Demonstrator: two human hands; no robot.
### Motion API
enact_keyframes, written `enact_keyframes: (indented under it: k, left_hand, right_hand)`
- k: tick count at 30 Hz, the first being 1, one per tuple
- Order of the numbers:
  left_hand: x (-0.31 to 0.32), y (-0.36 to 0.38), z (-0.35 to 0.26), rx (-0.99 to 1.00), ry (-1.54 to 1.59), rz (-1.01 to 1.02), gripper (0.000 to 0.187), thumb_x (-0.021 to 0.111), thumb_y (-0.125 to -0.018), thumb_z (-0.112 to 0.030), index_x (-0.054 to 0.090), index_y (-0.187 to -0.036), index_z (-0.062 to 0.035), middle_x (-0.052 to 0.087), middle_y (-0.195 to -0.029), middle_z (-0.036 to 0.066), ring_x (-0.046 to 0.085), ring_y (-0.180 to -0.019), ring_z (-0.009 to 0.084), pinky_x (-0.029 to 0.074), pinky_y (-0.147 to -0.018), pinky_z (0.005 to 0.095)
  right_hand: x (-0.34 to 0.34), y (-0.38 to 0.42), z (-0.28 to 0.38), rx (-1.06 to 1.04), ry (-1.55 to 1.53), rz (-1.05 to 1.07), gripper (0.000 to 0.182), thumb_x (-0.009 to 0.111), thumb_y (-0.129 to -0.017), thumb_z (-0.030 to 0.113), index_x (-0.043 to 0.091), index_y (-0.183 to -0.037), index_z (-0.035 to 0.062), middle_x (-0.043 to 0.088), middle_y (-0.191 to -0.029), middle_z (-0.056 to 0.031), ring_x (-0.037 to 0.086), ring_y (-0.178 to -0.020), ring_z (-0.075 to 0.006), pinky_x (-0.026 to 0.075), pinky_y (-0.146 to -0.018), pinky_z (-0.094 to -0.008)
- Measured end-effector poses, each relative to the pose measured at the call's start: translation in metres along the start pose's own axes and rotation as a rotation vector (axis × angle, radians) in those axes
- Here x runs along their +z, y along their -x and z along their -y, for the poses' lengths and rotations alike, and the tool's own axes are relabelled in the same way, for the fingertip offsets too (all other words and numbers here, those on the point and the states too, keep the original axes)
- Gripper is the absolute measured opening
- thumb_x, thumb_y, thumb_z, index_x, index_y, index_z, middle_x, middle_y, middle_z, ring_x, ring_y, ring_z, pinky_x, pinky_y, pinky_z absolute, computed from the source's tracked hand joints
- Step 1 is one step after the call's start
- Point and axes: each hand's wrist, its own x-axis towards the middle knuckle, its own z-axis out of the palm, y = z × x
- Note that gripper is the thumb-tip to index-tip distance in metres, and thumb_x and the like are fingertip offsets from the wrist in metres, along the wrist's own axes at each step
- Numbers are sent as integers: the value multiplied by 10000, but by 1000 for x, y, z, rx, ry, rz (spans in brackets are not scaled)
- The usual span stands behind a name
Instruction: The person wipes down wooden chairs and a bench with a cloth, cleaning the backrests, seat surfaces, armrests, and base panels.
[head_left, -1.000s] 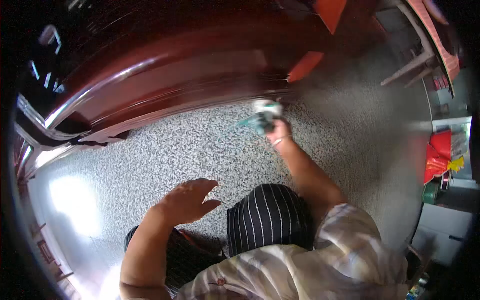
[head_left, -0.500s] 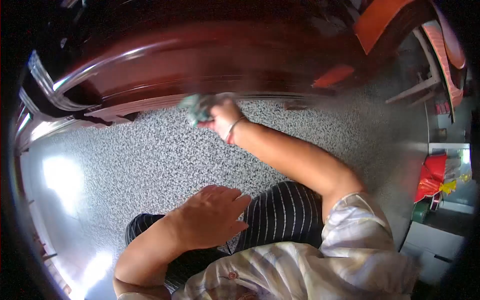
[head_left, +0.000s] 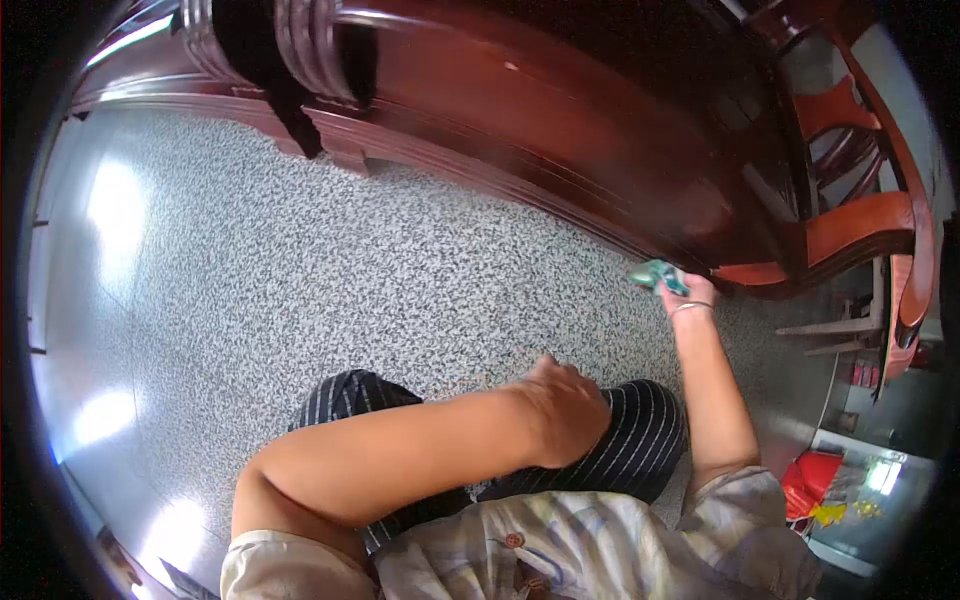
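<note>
My right hand [head_left: 697,291] reaches far to the right and is closed on a green cloth [head_left: 658,277]. The crumpled cloth is at the lower edge of a dark red, polished wooden furniture panel [head_left: 560,110]. A thin bracelet circles the right wrist. Across my lap lies my left forearm, with my left hand [head_left: 572,415] over the right knee. That hand holds nothing visible; its fingers are loosely bent and partly hidden.
Speckled grey floor [head_left: 400,260] spreads below the furniture. At right stands a wooden chair [head_left: 865,225] with curved arms. A red bag [head_left: 812,480] is at the lower right. My striped trousers [head_left: 640,440] show bent knees.
My right hand has moved right along the furniture's base with the cloth. My left hand has shifted right across the lap to the right knee. The view has turned, showing more of the chair.
</note>
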Motion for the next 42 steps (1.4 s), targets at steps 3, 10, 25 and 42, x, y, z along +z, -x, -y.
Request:
enact_keyframes:
  k: [3, 10, 25, 42]
  left_hand:
    - [-15, 7, -15, 100, 31, 292, 285, 544, -769, -220, 613, -923, 10, 601, -944, 159, 542, -967, 320, 383, -822, 463]
    - [-5, 26, -17, 142, -13, 326, 358, 617, -699, -180, 614, -1001, 10, 575, -1055, 200, 514, -1030, 363, 345, -871, 569]
    - [9, 49, -6, 72, 99, -9, 593, 655, -675, -434, 528, -1174, -141, 511, -1186, 125, 475, -1091, 300, 337, -869, 550]
    - [38, -69, -15, -1089, 620, 406, 603, 570, -688, -524, 514, -1176, -173, 516, -1169, 88, 470, -1051, 333, 329, -878, 539]
  right_hand:
    - [82, 51, -50, 119, 103, 145, 247, 427, -786, 24, 477, -995, -99, 484, -1057, -199, 475, -991, -327, 391, -921, -439]
    - [237, 142, -155, 221, 118, 346, 139, 477, -786, 17, 531, -901, -38, 527, -962, -148, 516, -865, -254, 434, -812, -367]
    - [386, 249, -251, -2212, 1695, 1490, 244, 461, -809, 239, 620, -988, 190, 467, -1160, -63, 348, -1154, -264, 297, -957, -428]
    - [369, 198, -233, -2573, 2327, 1237, 342, 414, -812, 232, 614, -1005, 33, 344, -1339, -129, 265, -1263, -258, 105, -1055, -406]
